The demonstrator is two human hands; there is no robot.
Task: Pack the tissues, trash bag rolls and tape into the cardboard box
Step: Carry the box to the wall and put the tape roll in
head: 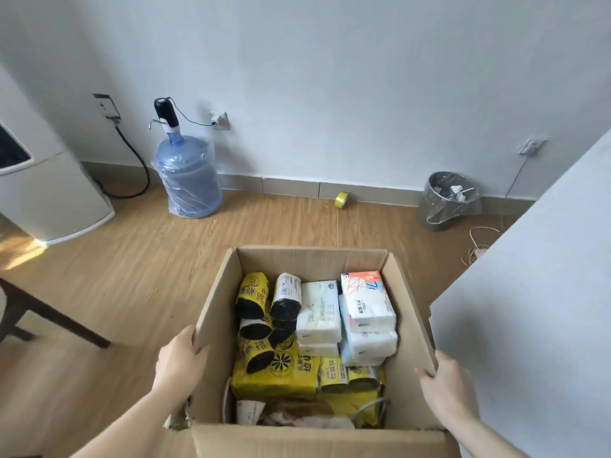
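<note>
The left grip (180,357) clamps the left flap of the cardboard box (310,262), and the right grip (444,380) clamps the right flap. Tissues (367,300) and trash bag rolls (254,302) lie inside. The yellow tape (342,200) sits on the floor by the far wall, well apart; closing the box now would likely leave it unpacked.

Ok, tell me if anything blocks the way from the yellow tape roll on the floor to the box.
Nothing visible does. The yellow tape roll lies by the baseboard, bare floor runs between it and the cardboard box, and the box's top is open.
</note>
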